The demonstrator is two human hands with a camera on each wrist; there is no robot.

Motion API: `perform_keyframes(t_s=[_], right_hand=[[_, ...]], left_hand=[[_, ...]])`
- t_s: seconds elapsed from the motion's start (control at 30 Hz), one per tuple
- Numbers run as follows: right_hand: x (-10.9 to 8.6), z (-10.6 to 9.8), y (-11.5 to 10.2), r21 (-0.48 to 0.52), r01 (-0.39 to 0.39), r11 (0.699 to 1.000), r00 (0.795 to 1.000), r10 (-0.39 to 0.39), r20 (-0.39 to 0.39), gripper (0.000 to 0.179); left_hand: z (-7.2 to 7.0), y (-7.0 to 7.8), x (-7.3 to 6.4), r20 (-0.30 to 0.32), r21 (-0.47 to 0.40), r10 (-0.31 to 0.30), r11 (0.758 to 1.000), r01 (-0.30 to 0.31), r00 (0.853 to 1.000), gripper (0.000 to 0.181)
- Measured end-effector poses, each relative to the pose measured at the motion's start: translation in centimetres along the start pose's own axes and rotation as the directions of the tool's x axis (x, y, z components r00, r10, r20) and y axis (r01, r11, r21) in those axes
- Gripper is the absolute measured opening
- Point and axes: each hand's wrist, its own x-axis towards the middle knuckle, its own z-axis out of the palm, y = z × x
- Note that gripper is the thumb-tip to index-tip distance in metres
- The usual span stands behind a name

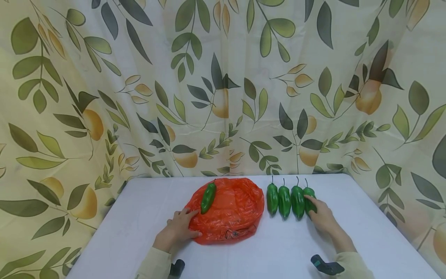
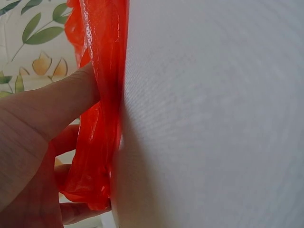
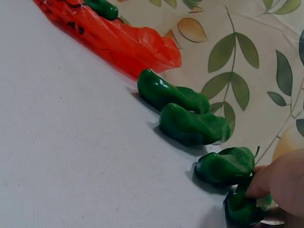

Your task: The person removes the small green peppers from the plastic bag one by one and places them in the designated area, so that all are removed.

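Observation:
A red plastic bag lies spread on the white table. One green chili pepper rests on its left part. My left hand holds the bag's left edge; in the left wrist view the thumb is on the near side of the red plastic, fingers partly behind it. To the right, several glossy green peppers stand in a row, stems pointing away. My right hand grips the rightmost pepper, with thumb and fingers around it. The neighbouring pepper lies right beside it.
Two further peppers, one on the left and one inside it, lie between the bag and the right hand. A curtain with a leaf and fruit print hangs behind the table. Dark straps show at both wrists.

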Motion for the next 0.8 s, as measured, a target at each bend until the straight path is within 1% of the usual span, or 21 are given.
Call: perform_keyframes(t_s=[0.27, 0.4, 0.6, 0.8], right_hand=[[0.32, 0.06, 0.29, -0.002, -0.012, 1.0, 1.0, 0.012, 0.01, 0.06], [0.32, 0.12, 0.4, -0.002, 0.004, 1.0, 1.0, -0.004, -0.001, 0.06], [0.21, 0.06, 0.42, -0.009, 0.009, 1.0, 1.0, -0.009, -0.016, 0.06], [0.2, -0.15, 0.36, -0.011, -0.028, 1.0, 1.0, 0.028, -0.012, 0.062]], left_hand=[[0.07, -0.02, -0.03, 0.003, -0.008, 0.002, 1.0, -0.002, 1.0, 0.083], [0.09, -0.03, -0.14, 0.007, -0.015, -0.013, 1.0, 0.013, 1.0, 0.083], [0.1, -0.09, -0.16, 0.007, -0.013, -0.011, 1.0, 0.011, 1.0, 0.084], [0.06, -0.15, 0.02, 0.003, 0.003, -0.006, 1.0, 0.006, 1.0, 0.084]])
